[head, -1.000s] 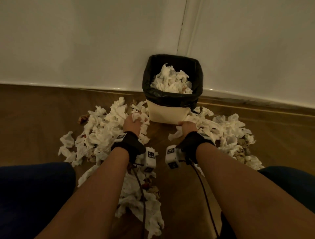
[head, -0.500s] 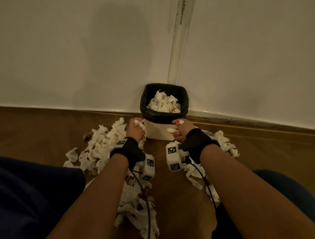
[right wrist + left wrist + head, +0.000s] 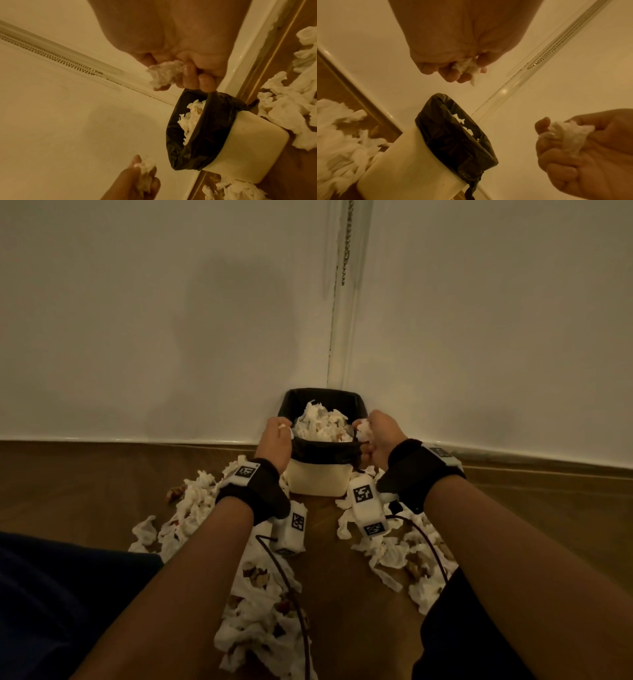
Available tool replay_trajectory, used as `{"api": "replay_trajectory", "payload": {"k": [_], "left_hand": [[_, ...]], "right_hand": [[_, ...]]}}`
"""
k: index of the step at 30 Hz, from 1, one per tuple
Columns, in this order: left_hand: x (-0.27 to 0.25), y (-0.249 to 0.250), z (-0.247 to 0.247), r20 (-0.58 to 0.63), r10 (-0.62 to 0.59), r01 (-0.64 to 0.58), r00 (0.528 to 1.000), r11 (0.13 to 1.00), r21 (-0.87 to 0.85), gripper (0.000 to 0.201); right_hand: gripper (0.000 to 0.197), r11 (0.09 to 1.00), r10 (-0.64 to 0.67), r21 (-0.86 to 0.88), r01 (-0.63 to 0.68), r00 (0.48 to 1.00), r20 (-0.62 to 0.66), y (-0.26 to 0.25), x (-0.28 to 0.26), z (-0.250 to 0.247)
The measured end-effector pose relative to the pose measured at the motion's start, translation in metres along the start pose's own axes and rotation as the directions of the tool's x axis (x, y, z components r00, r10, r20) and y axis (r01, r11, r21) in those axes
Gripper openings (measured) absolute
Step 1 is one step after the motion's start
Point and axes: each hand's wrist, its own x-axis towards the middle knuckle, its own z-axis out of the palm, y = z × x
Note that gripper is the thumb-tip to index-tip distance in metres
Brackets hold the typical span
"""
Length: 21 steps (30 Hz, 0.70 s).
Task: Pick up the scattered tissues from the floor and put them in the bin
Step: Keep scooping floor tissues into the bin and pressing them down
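A: Left hand (image 3: 274, 440), right hand (image 3: 376, 436)?
B: Each curled round 1 tissue wad (image 3: 467, 66), either side of bin (image 3: 318, 477). More tissues (image 3: 260, 621) scattered near. No readable writing.

bare forearms, black wrist straps (image 3: 255, 491) carrying white marker-printed camera blocks (image 3: 365, 506) (black cables trailing).

From your head, the camera looks forward and down at a bin (image 3: 318, 474) in a wall corner. Each wrist camera peers close along its own hand, tilted, and all three views share that bin.
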Motion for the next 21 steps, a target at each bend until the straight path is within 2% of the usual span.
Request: {"api": "replay_trajectory", "payload": {"k": [2,6,9,12,17,21], "left_hand": [[0.006,0.009,0.002,0.018,0.066,-0.067,0.998,0.992,0.106,0.027],[0.02,0.023,0.007,0.012,0.14,-0.138,0.99,0.962,0.236,0.031],[0.035,0.03,0.009,-0.032,0.196,-0.178,0.98,0.94,0.29,0.029],[0.054,0.038,0.009,0.056,0.236,-0.239,0.97,0.892,0.384,0.027],[0.08,0.048,0.022,0.18,0.291,-0.342,0.94,0.767,0.544,0.034],[0.096,0.048,0.041,0.252,0.187,-0.298,0.949,0.788,0.538,0.042]], "right_hand": [[0.028,0.997,-0.056,-0.061,0.056,0.998,-0.003,-0.001,0.006,-0.003],[0.028,0.934,-0.301,-0.194,0.3,0.953,0.022,-0.002,0.023,-0.001],[0.016,0.875,-0.436,-0.275,0.398,0.895,-0.092,-0.005,0.041,0.005],[0.01,0.874,-0.453,-0.283,0.395,0.873,-0.179,-0.011,0.065,0.008],[0.028,0.855,-0.433,-0.403,0.327,0.877,-0.208,-0.023,0.101,0.003],[0.036,0.834,-0.394,-0.473,0.283,0.906,-0.152,-0.021,0.115,-0.002]]}}
